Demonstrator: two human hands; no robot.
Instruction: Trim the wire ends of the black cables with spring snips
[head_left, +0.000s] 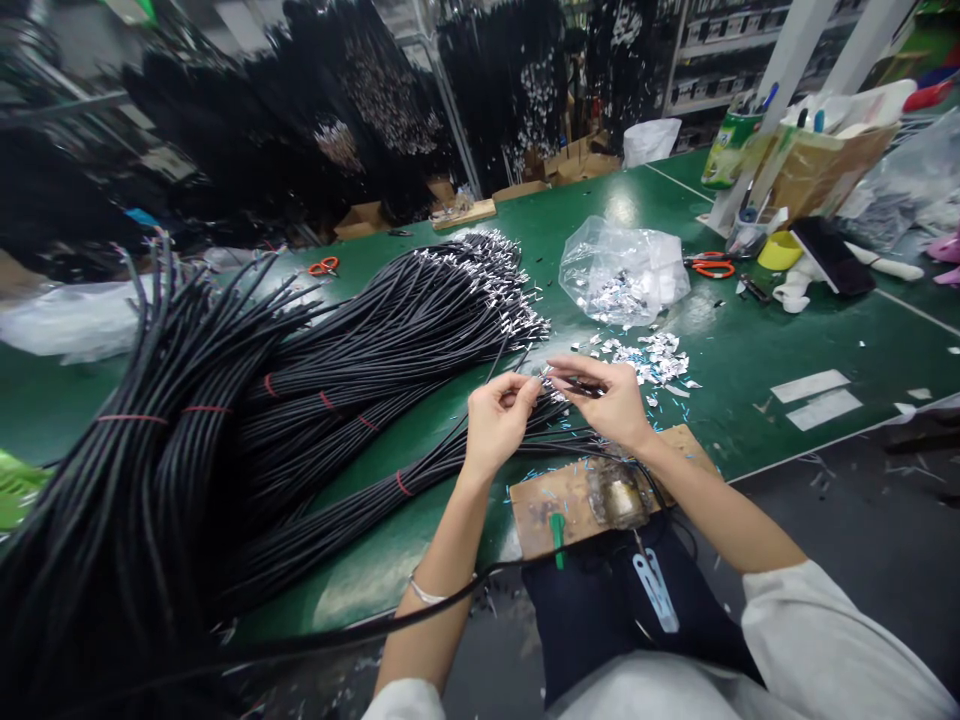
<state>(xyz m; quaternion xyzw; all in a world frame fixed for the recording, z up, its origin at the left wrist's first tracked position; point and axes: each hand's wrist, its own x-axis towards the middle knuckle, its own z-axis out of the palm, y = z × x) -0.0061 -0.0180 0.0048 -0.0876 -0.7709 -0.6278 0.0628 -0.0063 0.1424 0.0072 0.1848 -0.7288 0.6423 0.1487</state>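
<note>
Near the middle of the bench my left hand [496,425] is closed, its thumb and forefinger pinching a black cable close to its stripped end. Facing it, my right hand [611,400] is closed around a slim dark thing [577,387], perhaps a tool or a cable; its kind is unclear. The fingertips of both hands almost meet at the small wire ends. Below and left of them lies a bundle of black cables [352,510] with a red tie. Beyond, a large pile of black cables [420,320] shows white stripped ends.
White and blue scraps [656,360] lie beside a clear plastic bag [622,270]. Orange-handled scissors [712,265] rest farther right. A wooden board [540,505] carrying a metal device [621,495] sits at the front edge. Tied cable bundles [150,400] stand high at left.
</note>
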